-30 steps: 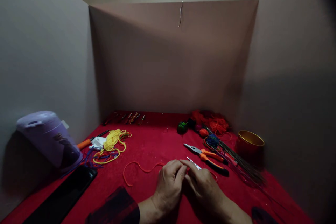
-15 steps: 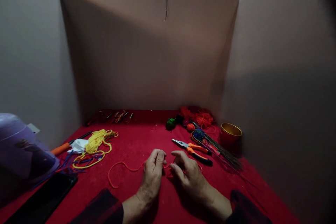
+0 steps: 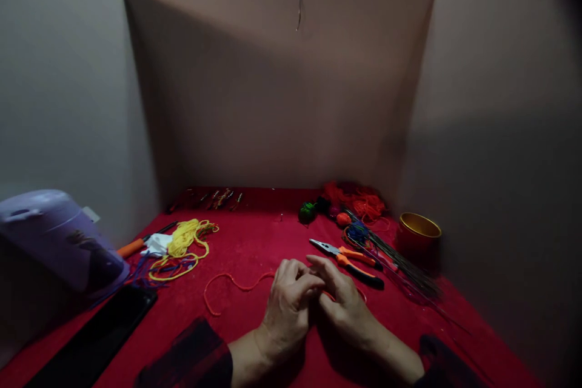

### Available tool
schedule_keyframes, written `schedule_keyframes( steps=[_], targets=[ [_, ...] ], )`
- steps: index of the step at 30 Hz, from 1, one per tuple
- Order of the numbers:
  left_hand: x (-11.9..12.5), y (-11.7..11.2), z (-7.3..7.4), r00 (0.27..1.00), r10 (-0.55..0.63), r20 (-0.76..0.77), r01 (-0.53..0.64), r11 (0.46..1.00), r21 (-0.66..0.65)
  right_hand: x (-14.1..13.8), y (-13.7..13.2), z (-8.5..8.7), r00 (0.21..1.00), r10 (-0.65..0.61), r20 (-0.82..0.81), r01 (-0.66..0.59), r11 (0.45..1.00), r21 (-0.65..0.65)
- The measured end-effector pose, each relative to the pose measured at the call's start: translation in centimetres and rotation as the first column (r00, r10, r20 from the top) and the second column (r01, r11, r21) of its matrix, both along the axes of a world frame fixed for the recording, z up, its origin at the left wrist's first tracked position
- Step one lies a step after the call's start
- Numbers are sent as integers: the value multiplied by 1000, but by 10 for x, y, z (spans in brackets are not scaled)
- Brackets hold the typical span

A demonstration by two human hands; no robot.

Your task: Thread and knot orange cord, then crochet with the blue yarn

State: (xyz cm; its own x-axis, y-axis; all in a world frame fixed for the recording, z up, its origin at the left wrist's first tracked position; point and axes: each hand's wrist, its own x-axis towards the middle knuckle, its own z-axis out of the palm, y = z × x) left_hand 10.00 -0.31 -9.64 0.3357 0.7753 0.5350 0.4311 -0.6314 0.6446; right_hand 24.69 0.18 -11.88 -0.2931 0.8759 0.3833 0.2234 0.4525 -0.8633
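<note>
Red string (image 3: 248, 288) lies in a wavy line on the tabletop (image 3: 259, 242), at nine o'clock from the hands. It runs into the left hand (image 3: 291, 300), whose fingers pinch it. The right hand (image 3: 343, 303) touches the left one, fingers bent; I can't tell if they grip anything. Pliers (image 3: 340, 253) sit near one o'clock, yellow yarn (image 3: 183, 237) at ten, a gold-rimmed bowl (image 3: 413, 244) at two.
</note>
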Motion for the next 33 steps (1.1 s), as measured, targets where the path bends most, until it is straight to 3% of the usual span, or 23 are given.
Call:
schedule_keyframes(
  steps=[3, 11, 17, 25, 33],
  targets=[
    [0, 1, -2, 998, 59, -14, -60, 997, -38, 1, -1, -3, 999, 30, 34, -31, 999, 18],
    [-3, 5, -8, 961, 189, 201, -145, 966, -215, -2, -5, 8, 991, -10, 131, -1, 996, 84],
    [-3, 5, -10, 936, 214, 280, -131, 949, -287, -1, -6, 11, 973, -94, 209, 54, 980, 190],
    [-1, 8, -5, 896, 214, 389, -65, 930, -362, -1, -7, 13, 964, -100, 245, 64, 987, 150],
    [-3, 11, -4, 894, 272, 356, -112, 905, -411, -1, -7, 13, 942, -107, 317, 61, 986, 153]
  ],
)
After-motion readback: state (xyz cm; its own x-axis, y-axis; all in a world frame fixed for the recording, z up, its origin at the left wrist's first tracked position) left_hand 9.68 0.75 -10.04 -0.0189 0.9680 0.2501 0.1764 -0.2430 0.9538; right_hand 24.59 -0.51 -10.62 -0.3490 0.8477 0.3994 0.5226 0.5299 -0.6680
